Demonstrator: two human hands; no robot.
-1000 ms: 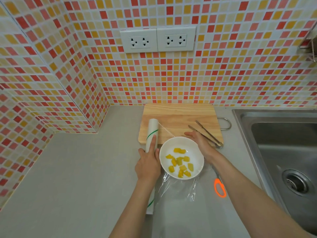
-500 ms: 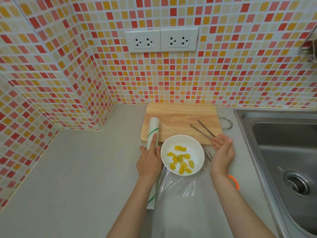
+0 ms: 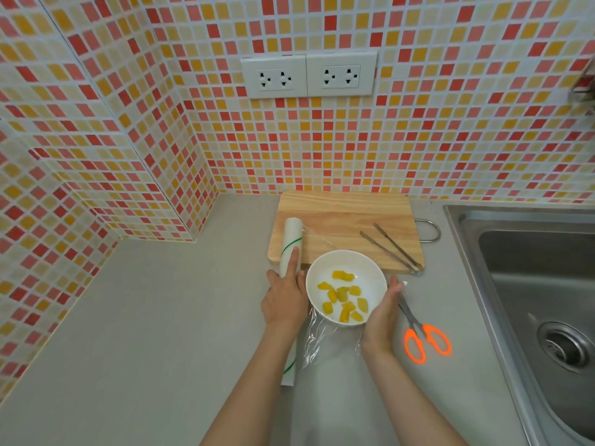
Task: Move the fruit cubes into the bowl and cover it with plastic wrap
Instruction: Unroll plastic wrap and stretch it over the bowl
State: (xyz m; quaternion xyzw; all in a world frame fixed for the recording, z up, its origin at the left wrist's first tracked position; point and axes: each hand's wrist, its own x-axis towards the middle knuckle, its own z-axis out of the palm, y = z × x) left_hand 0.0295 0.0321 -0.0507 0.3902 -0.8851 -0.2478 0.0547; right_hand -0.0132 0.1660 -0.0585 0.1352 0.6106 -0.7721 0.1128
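Note:
A white bowl [image 3: 375, 278] holds several yellow fruit cubes [image 3: 343, 296] and stands on a clear sheet of plastic wrap [image 3: 325, 344] spread over the grey counter. The wrap roll [image 3: 292, 235], white with green stripes, lies left of the bowl. Its far end rests on the cutting board. My left hand [image 3: 285, 297] presses down on the roll, index finger stretched along it. My right hand [image 3: 381, 313] cups the bowl's right side, thumb up by the rim, fingers hidden beneath.
A wooden cutting board [image 3: 344, 214] lies behind the bowl with metal tongs [image 3: 391, 247] on its right part. Orange-handled scissors [image 3: 421, 341] lie right of my right hand. A steel sink [image 3: 531, 284] fills the right side. Tiled walls close the back and left.
My right hand left the far side of the bowl, swung out to the right, and now cups the bowl's right side. The scissors are uncovered. My left hand stayed on the roll.

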